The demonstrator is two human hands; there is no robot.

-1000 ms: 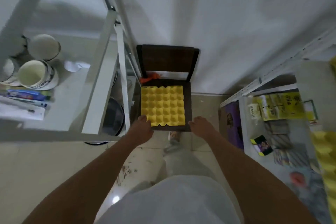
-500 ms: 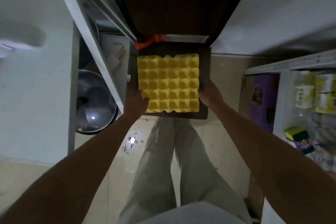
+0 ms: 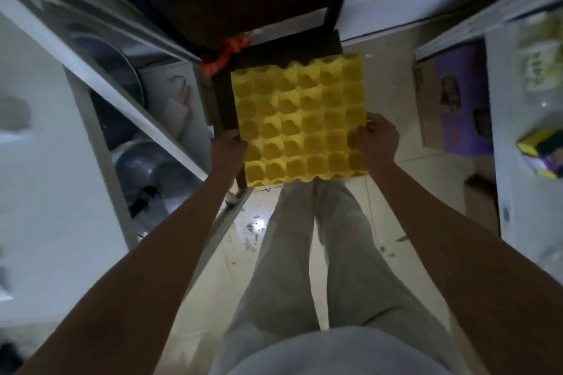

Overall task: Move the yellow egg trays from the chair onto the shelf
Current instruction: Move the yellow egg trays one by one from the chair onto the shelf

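Note:
A yellow egg tray (image 3: 300,120) with rows of cups is held over the seat of a dark wooden chair (image 3: 237,6), shifted right and toward me so it overhangs the seat's edge. My left hand (image 3: 228,149) grips the tray's left edge near its front corner. My right hand (image 3: 379,138) clasps the right edge, thumb on top. The chair seat under the tray is mostly hidden, so I cannot tell whether more trays lie below. A white metal shelf (image 3: 524,137) stands to the right.
A second white shelf rack (image 3: 100,79) at the left holds metal pots and lids (image 3: 146,161). An orange strip (image 3: 225,53) hangs at the chair's back. A purple box (image 3: 460,100) stands on the floor at the right. My legs stand on the tiled floor.
My hands went from the chair's front edge to the tray's two sides and closed on it. The tray has come off its square position and moved right and toward me.

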